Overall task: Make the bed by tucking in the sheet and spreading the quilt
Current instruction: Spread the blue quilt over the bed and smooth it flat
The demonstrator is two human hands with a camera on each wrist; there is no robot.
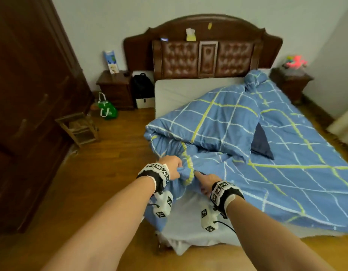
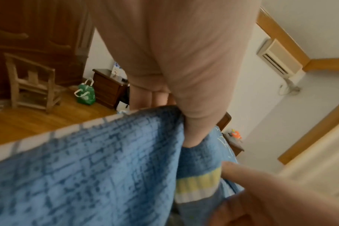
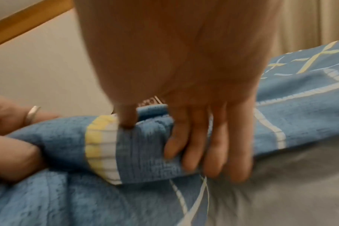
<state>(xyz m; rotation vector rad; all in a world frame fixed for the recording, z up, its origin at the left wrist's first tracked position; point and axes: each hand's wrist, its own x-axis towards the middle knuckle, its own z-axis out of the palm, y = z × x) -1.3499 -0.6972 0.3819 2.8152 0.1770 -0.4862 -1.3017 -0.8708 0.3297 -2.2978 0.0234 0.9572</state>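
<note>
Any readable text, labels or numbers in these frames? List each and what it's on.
None can be read.
Blue-and-white box on the nightstand: print blurred.
Green bag: white marks illegible.
Notes on the headboard: too small.
Wristbands: square black-and-white markers, no words.

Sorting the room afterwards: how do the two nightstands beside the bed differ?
The left nightstand carries an upright blue-and-white carton; the right nightstand carries a pink and orange toy-like heap, too blurred to name. A black backpack and a green bag sit by the left one; the quilt reaches almost to the right one. Both are dark wood.
</note>
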